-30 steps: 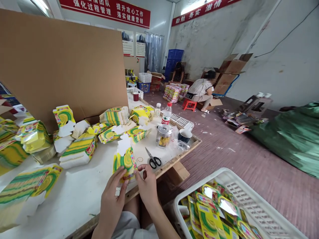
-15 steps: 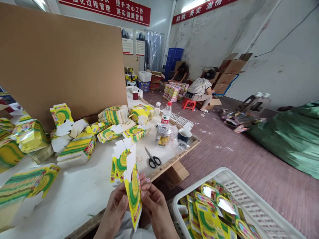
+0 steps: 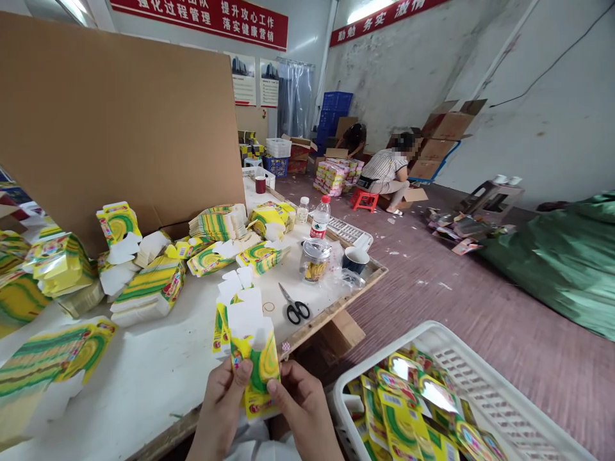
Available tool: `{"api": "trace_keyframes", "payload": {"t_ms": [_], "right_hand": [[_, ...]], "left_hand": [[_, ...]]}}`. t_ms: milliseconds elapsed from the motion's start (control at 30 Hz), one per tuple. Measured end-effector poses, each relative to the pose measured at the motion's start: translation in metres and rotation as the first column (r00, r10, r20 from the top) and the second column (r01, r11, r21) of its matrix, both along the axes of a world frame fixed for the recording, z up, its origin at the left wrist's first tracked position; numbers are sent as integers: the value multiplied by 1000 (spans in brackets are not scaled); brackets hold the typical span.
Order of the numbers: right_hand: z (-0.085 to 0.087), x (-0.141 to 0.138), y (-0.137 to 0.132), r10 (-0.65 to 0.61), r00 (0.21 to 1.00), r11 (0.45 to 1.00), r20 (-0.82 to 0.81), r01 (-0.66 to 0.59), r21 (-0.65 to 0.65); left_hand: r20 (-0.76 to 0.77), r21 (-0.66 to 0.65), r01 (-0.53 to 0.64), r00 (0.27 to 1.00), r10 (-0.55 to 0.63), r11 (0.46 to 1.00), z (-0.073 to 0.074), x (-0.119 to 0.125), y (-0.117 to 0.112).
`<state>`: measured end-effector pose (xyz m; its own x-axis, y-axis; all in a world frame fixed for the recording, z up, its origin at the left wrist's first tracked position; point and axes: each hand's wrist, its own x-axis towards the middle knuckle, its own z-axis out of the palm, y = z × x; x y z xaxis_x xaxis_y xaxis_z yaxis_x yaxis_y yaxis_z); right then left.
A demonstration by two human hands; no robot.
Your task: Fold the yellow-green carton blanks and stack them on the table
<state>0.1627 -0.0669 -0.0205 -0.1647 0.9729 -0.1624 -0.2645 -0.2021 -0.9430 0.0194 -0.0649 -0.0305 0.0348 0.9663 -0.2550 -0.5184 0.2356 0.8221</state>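
Observation:
My left hand (image 3: pixel 221 410) and my right hand (image 3: pixel 302 410) both pinch one flat yellow-and-green printed carton (image 3: pixel 254 358) near the table's front edge, its white flaps pointing up. Left fingers grip its left side, right fingers its lower right corner. Just behind it a small stack of the same flat cartons (image 3: pixel 221 320) lies on the white table (image 3: pixel 158 365). Black-handled scissors (image 3: pixel 294 308) lie to the right of the stack.
Piles of flat cartons (image 3: pixel 148 288) cover the table's left and back, before a big cardboard sheet (image 3: pixel 120 121). A jar (image 3: pixel 314 259), bottle (image 3: pixel 321 219) and cup (image 3: pixel 356 259) stand at the right end. A white basket (image 3: pixel 432 410) holds blister packs. Two people work on the floor far back.
I lifted one carton off the stack, pulled it toward me, and turned it from edge-on to face-on. Both hands dropped lower toward the table edge.

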Motion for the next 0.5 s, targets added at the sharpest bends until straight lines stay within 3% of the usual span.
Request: {"api": "trace_keyframes", "payload": {"t_ms": [167, 300, 500], "right_hand": [[-4, 3, -5, -108, 962, 991, 251, 83, 106], [-3, 6, -4, -179, 878, 970, 445, 82, 230], [6, 15, 0, -209, 845, 938, 492, 31, 346]], "left_hand": [[-165, -5, -57, 985, 55, 998, 0, 3, 2], [-176, -2, -159, 972, 156, 987, 8, 11, 1], [-159, 59, -71, 984, 79, 996, 15, 19, -6]]}}
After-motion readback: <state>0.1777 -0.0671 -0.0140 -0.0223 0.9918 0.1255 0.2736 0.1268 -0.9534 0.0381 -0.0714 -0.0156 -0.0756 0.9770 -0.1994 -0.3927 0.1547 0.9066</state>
